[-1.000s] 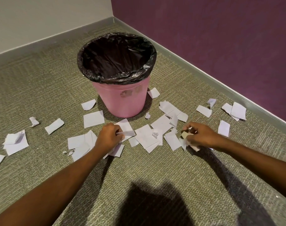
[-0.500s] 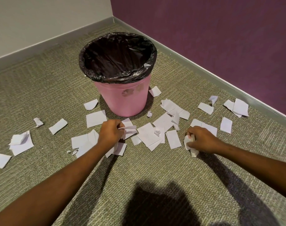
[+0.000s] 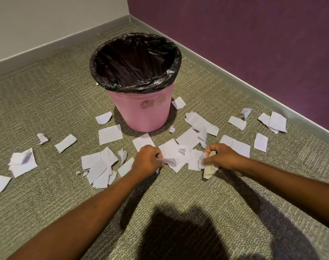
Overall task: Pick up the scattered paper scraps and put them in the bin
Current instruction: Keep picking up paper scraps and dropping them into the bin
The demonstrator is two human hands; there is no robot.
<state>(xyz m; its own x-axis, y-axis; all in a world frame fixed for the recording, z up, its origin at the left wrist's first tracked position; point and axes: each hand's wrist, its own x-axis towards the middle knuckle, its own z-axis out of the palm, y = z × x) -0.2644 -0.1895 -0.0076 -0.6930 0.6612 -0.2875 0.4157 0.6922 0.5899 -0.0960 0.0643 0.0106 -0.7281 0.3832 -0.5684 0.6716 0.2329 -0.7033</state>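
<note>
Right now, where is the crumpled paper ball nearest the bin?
Head view: the paper ball lies on the carpet by the pink bin, right of its base.

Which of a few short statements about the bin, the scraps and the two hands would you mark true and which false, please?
1. The pink bin stands upright with a black liner. True.
2. The left hand is empty. False: it pinches a paper scrap.
3. The right hand holds crumpled paper. True.
4. The carpet is free of paper. False: many loose scraps lie around the bin.
</note>
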